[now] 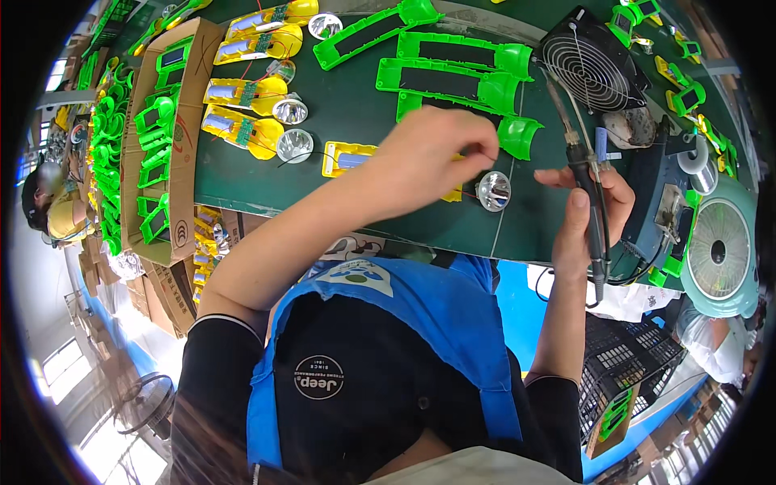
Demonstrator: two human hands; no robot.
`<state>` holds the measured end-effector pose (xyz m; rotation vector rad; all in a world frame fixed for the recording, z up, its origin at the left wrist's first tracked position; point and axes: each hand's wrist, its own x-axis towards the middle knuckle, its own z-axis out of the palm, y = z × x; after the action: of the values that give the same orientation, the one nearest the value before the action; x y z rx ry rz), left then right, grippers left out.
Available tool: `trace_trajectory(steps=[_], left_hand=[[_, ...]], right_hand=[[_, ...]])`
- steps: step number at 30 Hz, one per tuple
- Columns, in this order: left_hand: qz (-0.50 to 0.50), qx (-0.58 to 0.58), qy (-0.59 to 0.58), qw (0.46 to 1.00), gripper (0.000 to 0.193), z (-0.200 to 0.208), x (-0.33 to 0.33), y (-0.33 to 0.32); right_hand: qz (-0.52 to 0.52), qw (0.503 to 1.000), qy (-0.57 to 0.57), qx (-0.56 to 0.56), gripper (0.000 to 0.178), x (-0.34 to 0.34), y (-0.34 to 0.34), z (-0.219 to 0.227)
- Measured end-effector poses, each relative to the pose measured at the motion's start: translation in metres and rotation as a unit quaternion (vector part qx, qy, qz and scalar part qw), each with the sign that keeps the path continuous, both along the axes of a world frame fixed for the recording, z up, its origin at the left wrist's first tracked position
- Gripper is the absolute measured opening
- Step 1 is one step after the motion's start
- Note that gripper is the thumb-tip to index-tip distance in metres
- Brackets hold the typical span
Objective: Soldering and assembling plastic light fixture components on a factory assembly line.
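My left hand [443, 152] is closed, its fingertips curled together above the bench; whatever they pinch is too small or hidden. Beneath it lies a yellow lamp housing [336, 158] with a blue battery, its middle covered by my hand and wrist. A shiny reflector cup [494, 191] rests just right of that housing, below my left fingertips. My right hand [594, 202] grips a soldering iron [584, 166] by its dark handle, the metal tip pointing up and away. My right index finger stretches toward the reflector, apart from it.
Several yellow housings [242, 133] with reflectors lie left; green frames [453, 81] lie at the far side. A cardboard box [190, 153] of green parts stands left. A black fan [586, 69], solder spool [702, 171], blue soldering station [643, 190] and pale green fan [719, 246] stand right.
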<state>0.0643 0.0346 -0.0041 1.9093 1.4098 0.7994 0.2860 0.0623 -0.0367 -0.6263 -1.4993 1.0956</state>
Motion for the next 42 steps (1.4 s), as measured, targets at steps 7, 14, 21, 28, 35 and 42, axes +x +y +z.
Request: trace_trajectory(steps=[7,14,21,28,35,42], left_hand=[[0.155,-0.109,-0.195,0.962,0.008,-0.005,-0.045,-0.02],[0.067,-0.027,-0.051,0.996,0.006,-0.012,-0.064,-0.009],[-0.102,0.118,0.189,0.969,0.006,-0.015,-0.063,0.025],[-0.139,0.137,0.249,0.949,0.004,-0.021,-0.065,0.03],[-0.141,0.136,0.226,0.954,0.004,-0.023,-0.067,0.031],[-0.145,0.144,0.233,0.951,0.003,-0.024,-0.067,0.031]], right_hand=[[0.066,0.947,-0.254,0.183,0.032,-0.04,0.041,-0.012],[0.004,0.98,-0.172,0.097,0.032,-0.013,0.0,-0.013],[0.025,0.955,-0.06,-0.288,0.021,-0.011,-0.002,-0.001],[0.025,0.936,-0.111,-0.334,0.019,-0.019,0.006,0.001],[0.04,0.932,-0.12,-0.339,0.017,-0.02,0.008,0.002],[0.048,0.933,-0.14,-0.329,0.017,-0.021,0.007,0.003]])
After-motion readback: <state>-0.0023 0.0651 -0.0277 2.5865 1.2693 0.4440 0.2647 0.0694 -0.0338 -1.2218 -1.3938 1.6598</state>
